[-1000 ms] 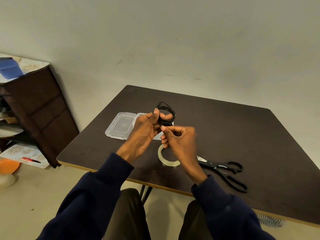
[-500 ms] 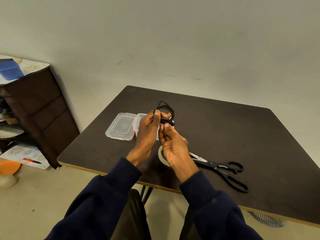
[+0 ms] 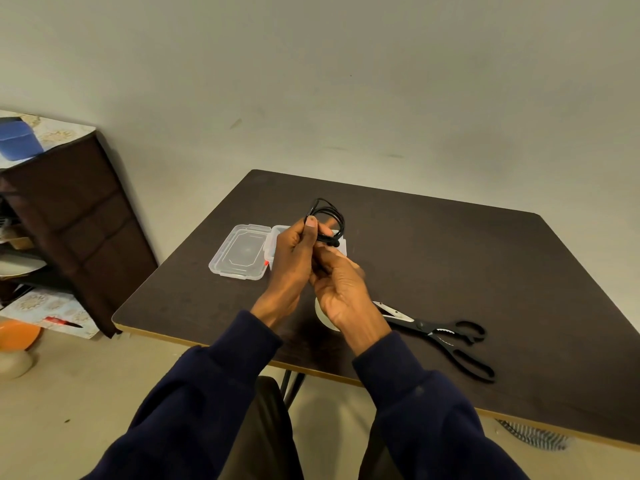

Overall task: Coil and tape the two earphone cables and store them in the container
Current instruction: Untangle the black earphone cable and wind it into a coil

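The black earphone coil (image 3: 330,211) is held up above the table (image 3: 450,265), over the far-left part of it, its loops standing roughly upright. The left hand (image 3: 294,258) grips it at the lower left side, thumb pressed against the bunched strands, fingers wrapped behind. A small black end of the cable sticks out to the right at the bottom of the loop.

The right hand (image 3: 343,289) sits just below and against the left, back to the camera, fingers curled up toward the bottom of the coil. Whether they pinch the cable is hidden, so I cannot tell.

Right behind the hands is the clear container (image 3: 272,244), mostly covered by them, with its lid (image 3: 242,252) lying open flat to the left. A tape roll (image 3: 323,317) lies on the table under the right wrist, only an edge showing. Black scissors (image 3: 440,336) lie to the right of it, blades pointing toward the roll.

Off the table to the left stands a dark cabinet (image 3: 69,209), with an orange bowl (image 3: 17,336) on the floor nearby.
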`<move>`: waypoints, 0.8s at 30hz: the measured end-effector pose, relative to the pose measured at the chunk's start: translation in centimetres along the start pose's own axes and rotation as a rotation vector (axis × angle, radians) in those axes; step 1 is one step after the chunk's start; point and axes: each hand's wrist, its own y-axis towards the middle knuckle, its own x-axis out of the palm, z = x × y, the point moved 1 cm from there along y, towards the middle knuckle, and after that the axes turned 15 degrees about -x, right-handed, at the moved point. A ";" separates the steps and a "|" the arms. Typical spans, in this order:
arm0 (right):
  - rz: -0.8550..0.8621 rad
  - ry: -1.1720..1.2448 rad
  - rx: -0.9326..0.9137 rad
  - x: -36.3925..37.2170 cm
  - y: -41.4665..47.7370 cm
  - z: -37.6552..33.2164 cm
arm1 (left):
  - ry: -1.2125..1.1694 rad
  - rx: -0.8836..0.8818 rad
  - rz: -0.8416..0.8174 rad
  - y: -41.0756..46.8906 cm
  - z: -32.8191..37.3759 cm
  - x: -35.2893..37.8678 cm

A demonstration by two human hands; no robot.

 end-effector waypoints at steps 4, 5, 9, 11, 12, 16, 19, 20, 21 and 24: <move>-0.021 0.137 0.054 -0.1 -0.1 0.0 | -0.023 -0.029 -0.002 0.0 0.0 -0.1; -0.027 0.168 0.058 -0.2 -0.2 -0.1 | -0.018 -0.024 -0.007 0.0 0.0 -0.2; -0.067 0.252 0.046 -0.2 -0.4 -0.7 | 0.001 -0.040 -0.019 0.3 0.0 -0.6; -0.101 0.226 0.019 -0.2 -0.3 -1.1 | 0.014 -0.054 -0.016 0.4 -0.1 -0.8; -0.104 0.197 0.015 -0.2 -0.2 -1.2 | 0.024 -0.057 -0.014 0.3 0.0 -0.8; -0.079 0.130 0.004 -0.7 0.3 -1.4 | 0.100 -0.046 -0.001 0.2 0.2 -0.8; -0.075 0.108 -0.020 -1.4 0.8 -1.5 | 0.149 -0.048 -0.001 0.3 0.4 -0.8; -0.073 0.094 -0.019 -1.6 0.9 -1.5 | 0.159 -0.054 -0.002 0.3 0.4 -0.9; -0.075 0.083 -0.015 -1.7 0.9 -1.6 | 0.165 -0.052 -0.003 0.4 0.4 -1.0; -0.061 0.070 -0.001 -1.9 1.0 -2.1 | 0.166 -0.041 -0.021 0.5 0.1 -1.0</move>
